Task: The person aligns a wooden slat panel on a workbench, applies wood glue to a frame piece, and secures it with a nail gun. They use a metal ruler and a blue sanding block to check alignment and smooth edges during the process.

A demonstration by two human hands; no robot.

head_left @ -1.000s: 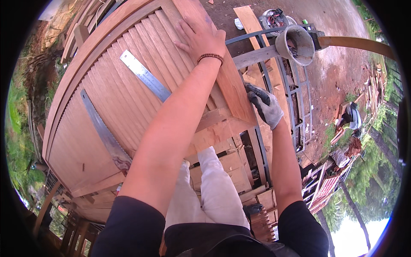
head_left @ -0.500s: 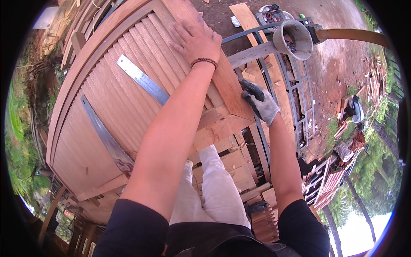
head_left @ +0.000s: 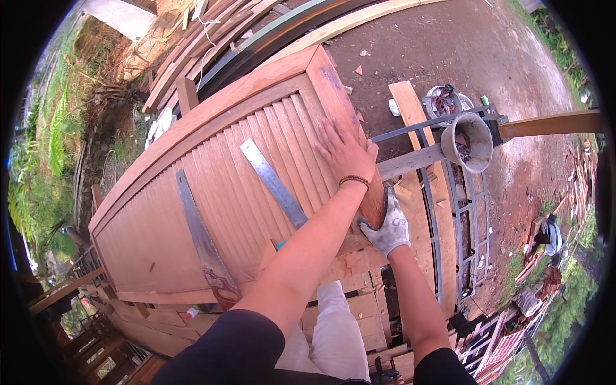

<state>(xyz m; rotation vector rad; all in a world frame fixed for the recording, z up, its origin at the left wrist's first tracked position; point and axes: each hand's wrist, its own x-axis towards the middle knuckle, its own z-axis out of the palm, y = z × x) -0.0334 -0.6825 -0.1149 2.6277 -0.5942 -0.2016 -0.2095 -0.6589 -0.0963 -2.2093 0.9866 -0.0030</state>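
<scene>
A louvered wooden door [head_left: 212, 167] with a broad frame lies in front of me. My bare left hand [head_left: 350, 151], with a braided band at its wrist, rests flat on the frame's right-hand piece, fingers spread. Closer to me, my right hand [head_left: 388, 228] in a grey and black glove grips that same piece at its outer edge, near the corner. Its fingertips are partly hidden. On the slats lie a steel ruler [head_left: 273, 183], partly covered by my left forearm, and a handsaw [head_left: 202, 234] farther left.
A grey bucket [head_left: 466, 142] stands beyond the right edge, beside a tub of tools [head_left: 444, 99]. Metal frames [head_left: 459, 218] and a plank [head_left: 410, 106] lie to the right. Stacked timber [head_left: 192, 54] runs along the far side. A small white bottle [head_left: 192, 312] sits at the near left.
The view has shifted, so the door sits lower and farther right in the picture. My right hand has closed around the frame's edge near the corner. My left hand stays flat on the frame.
</scene>
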